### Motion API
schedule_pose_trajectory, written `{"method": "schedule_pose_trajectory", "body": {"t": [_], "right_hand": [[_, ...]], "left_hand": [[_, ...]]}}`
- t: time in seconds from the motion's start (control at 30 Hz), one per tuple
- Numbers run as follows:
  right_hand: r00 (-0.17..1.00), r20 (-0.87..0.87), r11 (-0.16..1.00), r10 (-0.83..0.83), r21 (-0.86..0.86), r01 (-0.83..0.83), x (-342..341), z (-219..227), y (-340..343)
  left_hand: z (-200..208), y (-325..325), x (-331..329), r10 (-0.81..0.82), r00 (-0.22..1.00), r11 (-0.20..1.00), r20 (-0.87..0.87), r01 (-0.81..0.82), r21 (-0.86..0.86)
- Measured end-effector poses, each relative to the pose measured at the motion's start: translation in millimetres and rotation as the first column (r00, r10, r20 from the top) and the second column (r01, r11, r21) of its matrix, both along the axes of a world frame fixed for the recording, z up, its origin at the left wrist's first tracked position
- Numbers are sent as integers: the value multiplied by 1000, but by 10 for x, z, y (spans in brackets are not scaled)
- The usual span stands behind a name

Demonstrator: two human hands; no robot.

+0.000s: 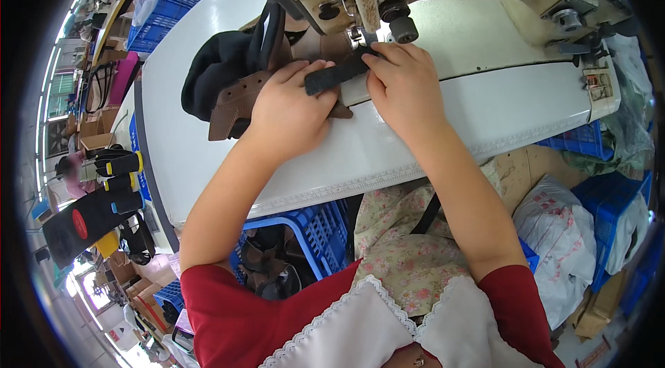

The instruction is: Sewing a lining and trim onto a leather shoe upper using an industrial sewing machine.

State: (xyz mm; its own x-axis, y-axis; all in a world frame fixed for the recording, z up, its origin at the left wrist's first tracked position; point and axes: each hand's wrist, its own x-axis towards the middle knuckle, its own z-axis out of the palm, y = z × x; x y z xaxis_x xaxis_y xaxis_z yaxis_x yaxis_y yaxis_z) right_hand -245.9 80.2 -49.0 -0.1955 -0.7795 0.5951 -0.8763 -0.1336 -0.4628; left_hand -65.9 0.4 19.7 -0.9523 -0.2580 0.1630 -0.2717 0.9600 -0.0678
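Black strap point(336, 79): we see its long axis rise rightward from across left grip point(294, 104) to right grip point(407, 84), which pinches its upper end, nearer the presser foot point(356, 37); left closure we cannot tell.

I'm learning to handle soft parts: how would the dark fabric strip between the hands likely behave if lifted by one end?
The dark fabric strip would probably flex but keep some shape, since it runs fairly straight over the fingers of the left hand. Looking narrow and thin, it is likely light. Its matte, fuzzy-looking surface suggests little slipperiness.
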Motion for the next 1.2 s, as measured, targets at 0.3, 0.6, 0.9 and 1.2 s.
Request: {"method": "schedule_pose_trajectory", "body": {"t": [0.3, 0.6, 0.9, 1.2], "right_hand": [[994, -12, 993, 111, 42, -110, 43, 49, 16], [989, 118, 996, 92, -30, -89, 44, 42, -3], [982, 145, 993, 120, -21, -119, 14, 64, 8], [990, 77, 993, 119, -14, -118, 26, 21, 27]], "left_hand": [[-56, 56, -20, 33, 999, 999, -12, -33, -11], [-207, 266, 276, 237, 918, 926, -319, -312, -210], [-242, 142, 147, 290, 892, 882, -346, -390, -265], [-137, -36, 393, 36, 989, 921, -143, -88, -380]]}}
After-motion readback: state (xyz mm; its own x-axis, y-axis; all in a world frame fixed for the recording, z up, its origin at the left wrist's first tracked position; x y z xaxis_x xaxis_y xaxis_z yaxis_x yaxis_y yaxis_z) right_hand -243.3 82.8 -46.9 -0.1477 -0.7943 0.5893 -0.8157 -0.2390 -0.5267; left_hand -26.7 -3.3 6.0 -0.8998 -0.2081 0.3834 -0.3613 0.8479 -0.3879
